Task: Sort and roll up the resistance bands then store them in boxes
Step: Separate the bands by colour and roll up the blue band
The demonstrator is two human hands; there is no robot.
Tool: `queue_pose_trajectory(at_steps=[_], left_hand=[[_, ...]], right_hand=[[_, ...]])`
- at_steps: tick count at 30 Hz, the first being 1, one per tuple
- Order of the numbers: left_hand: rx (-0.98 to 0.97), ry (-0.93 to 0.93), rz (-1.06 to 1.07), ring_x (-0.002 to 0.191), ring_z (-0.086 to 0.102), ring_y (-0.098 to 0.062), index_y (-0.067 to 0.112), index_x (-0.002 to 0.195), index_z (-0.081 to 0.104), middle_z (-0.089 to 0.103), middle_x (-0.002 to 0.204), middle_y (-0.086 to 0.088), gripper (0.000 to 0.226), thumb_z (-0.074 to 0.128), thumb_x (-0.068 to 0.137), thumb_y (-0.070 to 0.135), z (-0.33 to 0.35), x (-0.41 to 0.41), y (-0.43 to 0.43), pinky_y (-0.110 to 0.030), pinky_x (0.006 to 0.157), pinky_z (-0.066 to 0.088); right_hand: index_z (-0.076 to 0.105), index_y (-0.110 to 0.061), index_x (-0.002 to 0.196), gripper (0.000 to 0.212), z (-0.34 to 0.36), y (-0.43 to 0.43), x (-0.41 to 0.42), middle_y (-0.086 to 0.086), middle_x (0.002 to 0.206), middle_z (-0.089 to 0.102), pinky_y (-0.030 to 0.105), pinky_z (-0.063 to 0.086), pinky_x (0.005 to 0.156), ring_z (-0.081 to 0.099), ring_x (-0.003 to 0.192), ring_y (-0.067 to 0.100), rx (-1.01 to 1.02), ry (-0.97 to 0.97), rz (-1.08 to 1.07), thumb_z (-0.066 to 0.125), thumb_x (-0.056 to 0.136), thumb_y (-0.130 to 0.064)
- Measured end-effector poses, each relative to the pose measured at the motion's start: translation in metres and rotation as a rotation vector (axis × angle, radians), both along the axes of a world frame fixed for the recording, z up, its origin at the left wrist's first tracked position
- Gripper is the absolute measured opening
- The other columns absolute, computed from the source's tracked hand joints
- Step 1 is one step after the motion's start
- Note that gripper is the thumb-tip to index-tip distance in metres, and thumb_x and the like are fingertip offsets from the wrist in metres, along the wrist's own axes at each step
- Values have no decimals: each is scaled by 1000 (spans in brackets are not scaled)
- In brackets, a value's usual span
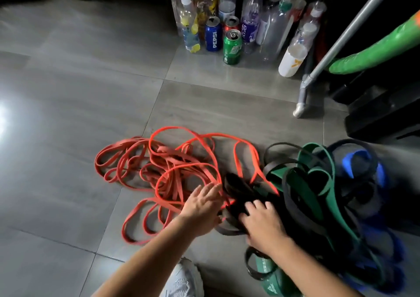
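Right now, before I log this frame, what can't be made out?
Head view only.
- Right hand: fingertips buried in the black bands; grip unclear.
- Left hand: motion-blurred above the orange bands; contact unclear.
- Blue bands: blurred, dim, tangled with green bands; count unclear.
- Boxes: none identifiable; dark shapes at right too dim.

left hand [201, 208] outstretched, right hand [264, 225] palm down
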State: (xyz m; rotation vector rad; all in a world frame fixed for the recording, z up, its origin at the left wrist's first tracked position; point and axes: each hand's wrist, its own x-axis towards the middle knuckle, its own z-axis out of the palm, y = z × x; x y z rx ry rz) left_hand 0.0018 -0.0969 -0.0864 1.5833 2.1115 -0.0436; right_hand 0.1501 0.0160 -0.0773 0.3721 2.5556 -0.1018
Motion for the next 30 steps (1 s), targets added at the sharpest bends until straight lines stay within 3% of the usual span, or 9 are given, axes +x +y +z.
queue_pose_trajectory(at_steps=[2, 5, 11, 17, 19, 21, 24, 27, 30], left_hand=[[-65, -83, 129, 137, 27, -24, 21, 144, 29, 25, 150, -5, 65, 56, 87, 37, -9, 5, -4, -36, 111, 25], [122, -206, 390, 114, 46, -27, 13, 130, 44, 48, 123, -7, 49, 55, 89, 37, -12, 15, -4, -36, 95, 38], [128, -206, 111, 99, 59, -29, 20, 104, 64, 67, 103, -4, 33, 40, 96, 42, -8, 45, -9, -35, 77, 42], [334, -96, 160, 67, 64, -25, 18, 77, 67, 66, 71, 1, 16, 61, 84, 31, 16, 3, -19, -25, 51, 44], [373, -129, 144, 64, 64, -24, 18, 79, 69, 67, 70, 3, 11, 64, 82, 27, 27, 2, -14, -23, 51, 44], [413, -191, 176, 67, 63, -27, 17, 83, 69, 67, 73, 0, 11, 63, 86, 25, 33, 7, -7, -26, 56, 46], [477, -242, 198, 66, 62, -28, 15, 83, 68, 64, 72, -2, 22, 53, 90, 29, 42, 15, 3, -30, 57, 48], [488, -169, 169, 65, 63, -26, 16, 84, 69, 65, 71, 1, 27, 49, 89, 33, 49, 4, -5, -27, 56, 48], [393, -79, 161, 68, 65, -28, 19, 91, 71, 69, 74, -1, 9, 66, 83, 23, 50, -10, -27, -28, 56, 51]], right_hand=[[60, -26, 109, 34, 6, 16, 18, -4, 129, 47, 35, 30, 97, 57, 105, 22, -89, 36, -92, 57, 82, -47], [55, -28, 103, 38, 16, 45, 47, -14, 119, 51, 28, 27, 89, 52, 105, 16, -164, 47, -269, 51, 83, -59], [55, -32, 68, 24, 47, 74, 75, -11, 55, 57, 17, 38, 55, 55, 60, 6, -447, 298, -723, 73, 75, -46], [61, -32, 74, 16, 57, 88, 81, -21, 61, 62, 12, 40, 56, 60, 62, 2, -431, 358, -792, 62, 85, -43], [66, -29, 90, 10, 54, 81, 68, -19, 72, 67, 22, 46, 66, 66, 77, 12, -407, 360, -843, 64, 86, -37], [59, -27, 118, 37, 52, 64, 45, -6, 105, 69, 31, 47, 86, 64, 100, 21, -365, 373, -772, 61, 83, -37], [37, -28, 135, 82, 44, 26, 9, 0, 128, 58, 38, 27, 105, 52, 121, 22, -275, 143, -437, 47, 66, -71], [45, -22, 106, 54, 39, 18, -5, 7, 110, 67, 37, 33, 87, 60, 108, 28, -124, -25, -336, 57, 75, -65], [57, -19, 82, 33, 62, 52, 4, 2, 92, 70, 32, 47, 76, 65, 91, 25, -484, 127, -627, 68, 77, -50]])
